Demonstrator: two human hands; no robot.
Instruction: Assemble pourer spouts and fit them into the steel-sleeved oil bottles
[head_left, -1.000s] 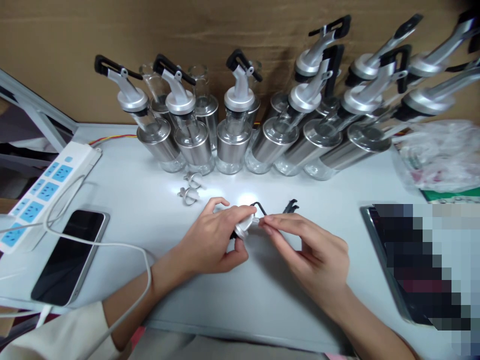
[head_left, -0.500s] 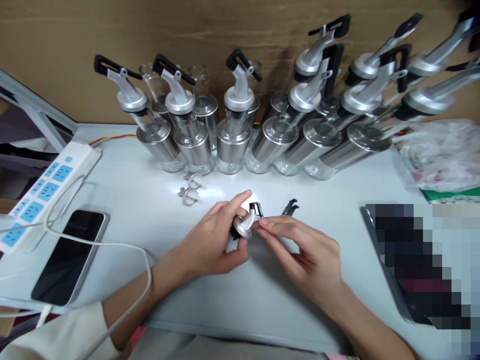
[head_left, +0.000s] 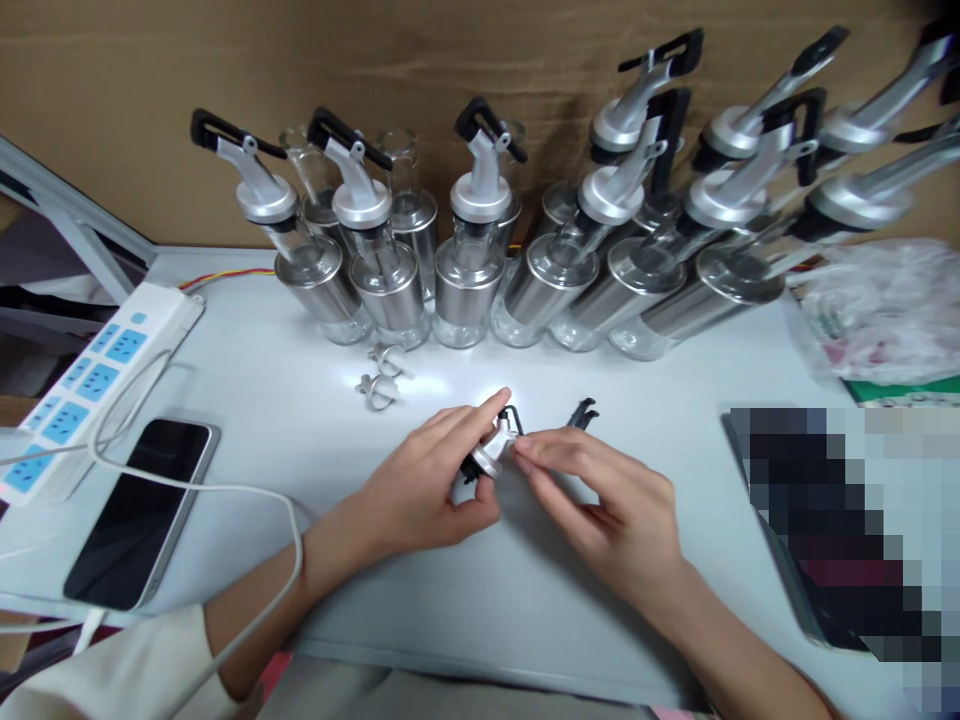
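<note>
My left hand [head_left: 420,490] grips a silver pourer cap [head_left: 487,458] with a black stopper underneath, index finger laid over its top. My right hand [head_left: 607,500] pinches the black lever piece [head_left: 513,420] at the cap's spout with thumb and forefinger. Both hands hover just above the white table [head_left: 480,590]. A loose black lever [head_left: 581,411] lies right behind my right hand. Two small silver spout parts [head_left: 379,375] rest on the table to the left, in front of the bottles.
Several steel-and-glass oil bottles [head_left: 465,280] with silver pourers line the back against cardboard. A white power strip [head_left: 90,370] and a phone [head_left: 139,510] on a white cable lie at left. A tablet [head_left: 825,520] and a plastic bag [head_left: 885,300] sit at right.
My left index finger rose from beside the cap to lie over its top. The cap tilted up, and my right fingers closed in on the black lever at the spout.
</note>
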